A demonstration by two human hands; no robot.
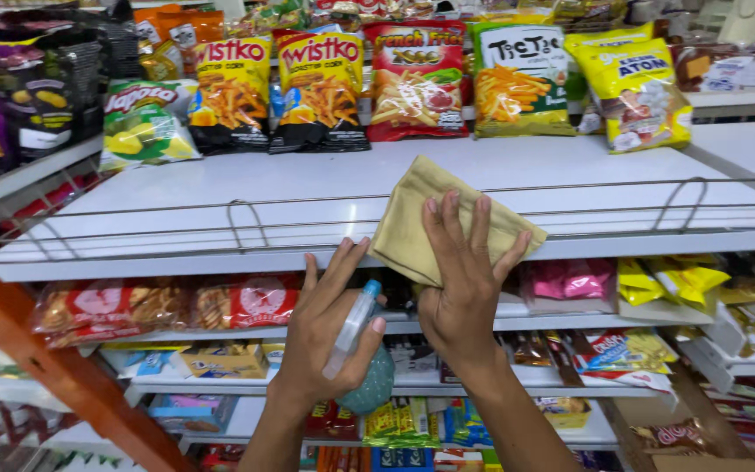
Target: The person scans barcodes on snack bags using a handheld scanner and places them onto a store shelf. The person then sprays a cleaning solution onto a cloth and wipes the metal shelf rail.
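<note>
My right hand (463, 278) presses flat on a folded tan cloth (412, 203) that lies over the front edge of a white shop shelf (308, 188). My left hand (329, 328) is just below the shelf edge, holding a small spray bottle (362, 354) with a clear neck, a blue tip and a teal body; its fingers reach up toward the shelf lip. A thin wire rail (246, 205) runs along the shelf front.
Several snack bags (321, 87) stand in a row at the back of the shelf, with dark bags (37, 87) at the far left. Lower shelves (220, 332) hold more packets and boxes. An orange upright (54, 367) slants at lower left.
</note>
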